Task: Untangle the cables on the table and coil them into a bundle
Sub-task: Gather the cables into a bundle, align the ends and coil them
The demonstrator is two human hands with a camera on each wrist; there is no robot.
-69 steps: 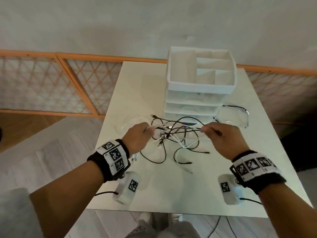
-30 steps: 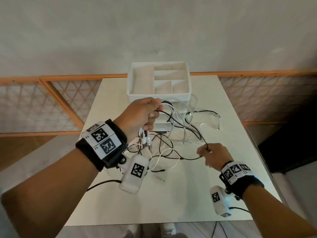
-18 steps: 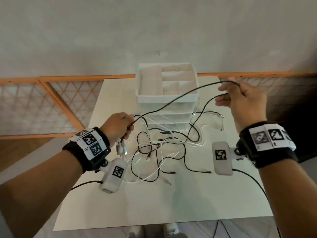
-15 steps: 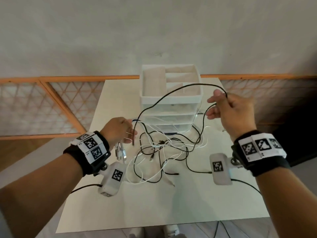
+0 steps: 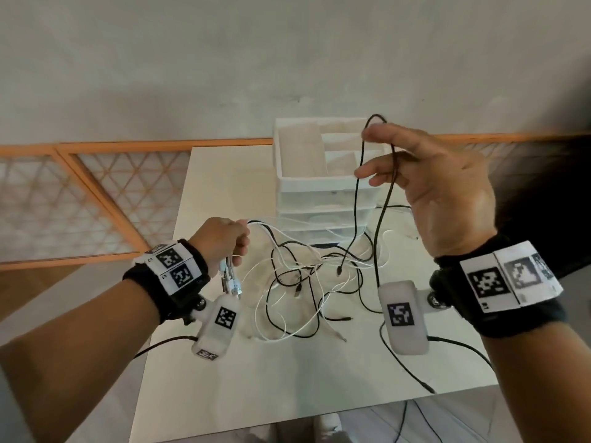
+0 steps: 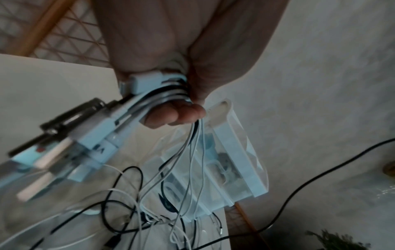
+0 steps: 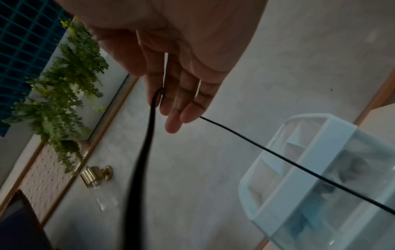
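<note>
A tangle of thin black and white cables (image 5: 303,282) lies on the white table (image 5: 287,378) in front of a drawer organizer. My left hand (image 5: 220,241) grips a bundle of cable ends just above the table's left part; their USB plugs (image 6: 89,138) stick out below the fist. My right hand (image 5: 441,193) is raised high on the right with straight, spread fingers. One black cable (image 5: 356,203) loops over those fingers, both strands hanging down, and its plug dangles above the tangle. The right wrist view shows this black cable (image 7: 278,157) running between the fingers.
The white organizer (image 5: 307,174), with clear drawers and an open compartment tray on top, stands at the table's back centre. An orange-framed lattice fence (image 5: 96,193) and a wall lie behind. The wrist camera's black lead (image 5: 406,362) trails over the front right edge.
My right hand has lifted the black cable higher and nearer me. Its end has left my left hand's side and now dangles over the tangle. The left hand has stayed put.
</note>
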